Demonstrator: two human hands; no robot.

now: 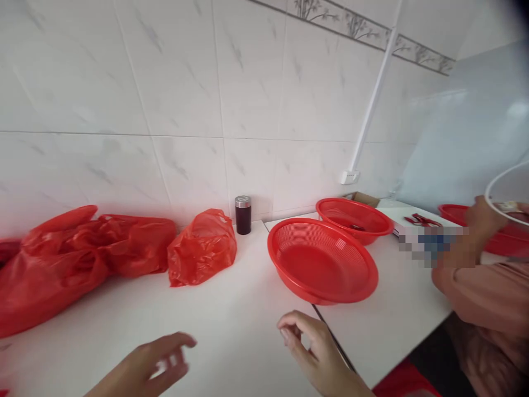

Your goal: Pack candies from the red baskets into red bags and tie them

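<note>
Both hands hover empty over the white table [231, 309]: left hand [144, 366] blurred, fingers loosely spread; right hand [316, 353] half curled, thumb near fingertips, just short of the ribbed round red plastic basket [322, 260]. Crinkled red plastic bags [78, 259] lie left, second basket [354, 219] behind, small dark jar [243, 214] by the tiled wall. Co-worker's sleeve [487, 295] cut off at right
</note>
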